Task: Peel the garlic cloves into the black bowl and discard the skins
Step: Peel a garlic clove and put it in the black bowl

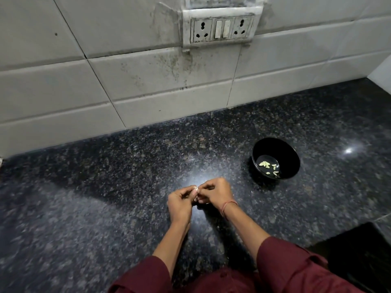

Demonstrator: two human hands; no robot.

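Dark granite bench [105,197] under a tiled wall [148,81]. Clove [196,192] is pinched btwn both hands, low over the bench, prob. so bits of skin drop close by. Left hand [179,205] has its grip curled round the clove to steady it; right hand [213,192] pinches at the skin (fingertips bunched, wrists bent inward). Bowl [273,148], w/ peeled cloves [268,167] inside, stands near on the right, within easy reach.

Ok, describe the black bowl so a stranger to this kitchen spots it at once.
Start at the white socket panel on the tiled wall, then drop to the dark speckled counter below it. The black bowl sits there, to the right of and just beyond the right hand. It is the only vessel in view, glossy, with a few pale peeled cloves at its bottom.
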